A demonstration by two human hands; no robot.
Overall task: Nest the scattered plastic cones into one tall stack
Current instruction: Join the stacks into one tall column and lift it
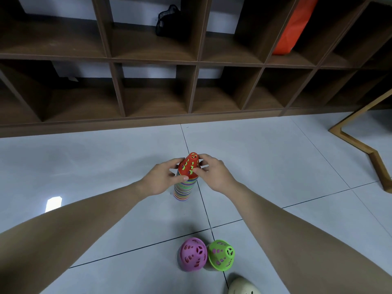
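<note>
— What lies closest to the person?

— A cream shoe (244, 286) at the bottom edge, nearer than both hands. Just beyond it two loose cones stand on the tiled floor (84, 166): a pink cone (193, 254) and a green cone (221, 255), side by side and touching or almost touching. They are well below the hands, between the two forearms.

— And the hands?

— Both are on the top of the stack (185, 187). The left hand (163, 179) holds it from the left side, fingers curled around the red cone (189, 165) and the thumb pressed on the striped rims under it. The right hand (214, 174) pinches the same red cone from the right side, with thumb in front and fingers behind.

— Where does the stack stand?

— Upright on the floor, directly under the hands – many coloured rims, the red cone as its top. If this cone is fully seated, I cannot tell.

— What is beyond the hands?

— A dark wooden shelf unit (191, 62) with open compartments. A black mesh bag (167, 20) is in one upper compartment above the hands, and an orange bag (294, 26) is farther to the right. A light wooden leg (360, 145) stands right of the right hand, well apart.
</note>
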